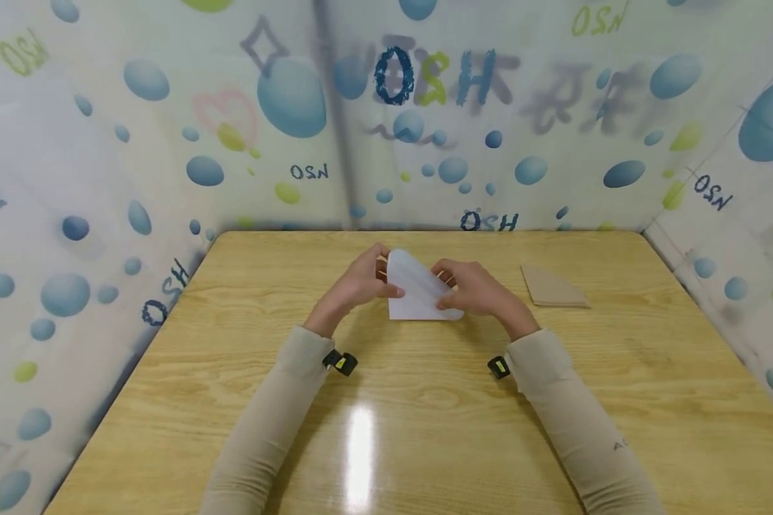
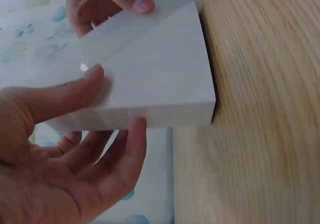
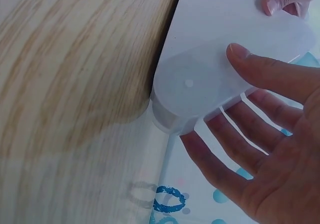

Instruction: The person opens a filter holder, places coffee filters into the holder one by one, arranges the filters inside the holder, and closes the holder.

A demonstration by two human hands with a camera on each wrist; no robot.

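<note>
A white, roughly triangular flat box-like piece (image 1: 415, 290) with rounded corners stands on its edge at the table's middle. My left hand (image 1: 363, 277) grips its left side, and the left wrist view shows the thumb on the broad face and the fingertips (image 2: 137, 134) on the narrow side. On the sloping side, my right hand (image 1: 477, 287) holds it with the thumb on the face and the fingers (image 3: 235, 139) at the edge and behind. A translucent rounded corner part (image 3: 185, 91) shows in the right wrist view. The back of the piece is hidden.
A brown, cardboard-like piece (image 1: 554, 287) of similar triangular shape lies right of my right hand. The wooden table (image 1: 425, 436) reaches back to a patterned wall covering (image 1: 412, 164), which also rises along both sides. A small black device (image 1: 341, 362) is at my left wrist.
</note>
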